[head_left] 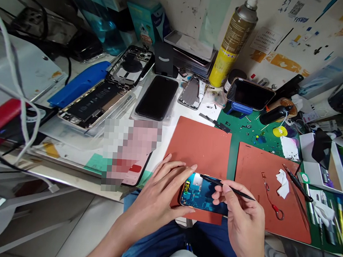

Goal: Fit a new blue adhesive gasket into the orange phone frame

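In the head view, a slim phone with a bare blue circuit board (195, 192) lies on the near part of a brick-red rectangular mat (199, 145). The left hand (162, 190) is at the phone's left end, fingers spread, index fingertip at its far edge and thumb by its near edge; how firmly they press I cannot tell. The right hand (242, 210), over the phone's right end, pinches a slender black pointed tool (211, 179) between thumb and fingers, its tip over the board near a pale silvery patch (197, 179). Left of the brick-red rectangular mat is a partly pixelated phone with a lit pinkish screen (133, 176); beyond its far left corner lies a black-screened smartphone (157, 98). Right of it, a second reddish mat (252, 176) bears a crumpled white tissue (282, 183) and a red cord with a metal ring (279, 215). Well beyond it stands a yellow-and-brown spray can (222, 65).
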{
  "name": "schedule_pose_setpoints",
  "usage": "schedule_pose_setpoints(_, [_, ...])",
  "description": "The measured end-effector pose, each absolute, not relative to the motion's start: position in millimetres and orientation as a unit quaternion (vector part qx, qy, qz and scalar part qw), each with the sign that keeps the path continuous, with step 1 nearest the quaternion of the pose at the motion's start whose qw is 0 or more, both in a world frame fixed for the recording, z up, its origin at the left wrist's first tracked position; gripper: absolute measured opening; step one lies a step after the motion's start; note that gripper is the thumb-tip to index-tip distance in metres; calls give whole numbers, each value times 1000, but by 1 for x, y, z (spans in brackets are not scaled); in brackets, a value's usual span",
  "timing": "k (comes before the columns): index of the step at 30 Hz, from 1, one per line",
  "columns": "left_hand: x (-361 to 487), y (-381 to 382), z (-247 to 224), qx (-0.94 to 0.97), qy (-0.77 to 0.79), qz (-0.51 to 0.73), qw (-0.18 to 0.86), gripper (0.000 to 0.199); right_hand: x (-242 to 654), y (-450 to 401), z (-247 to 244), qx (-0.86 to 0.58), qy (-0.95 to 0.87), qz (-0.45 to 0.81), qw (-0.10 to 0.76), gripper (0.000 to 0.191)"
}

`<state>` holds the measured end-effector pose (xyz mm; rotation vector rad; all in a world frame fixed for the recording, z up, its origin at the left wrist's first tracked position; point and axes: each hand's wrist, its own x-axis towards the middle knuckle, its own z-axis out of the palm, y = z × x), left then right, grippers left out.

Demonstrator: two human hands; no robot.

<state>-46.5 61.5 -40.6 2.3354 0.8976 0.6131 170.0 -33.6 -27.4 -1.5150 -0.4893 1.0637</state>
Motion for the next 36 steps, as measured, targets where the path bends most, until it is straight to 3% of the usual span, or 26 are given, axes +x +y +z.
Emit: schedule_pose_setpoints(36, [-47,63,-40,874,336,224,272,97,152,-22,-24,-635,-186,482,574,31])
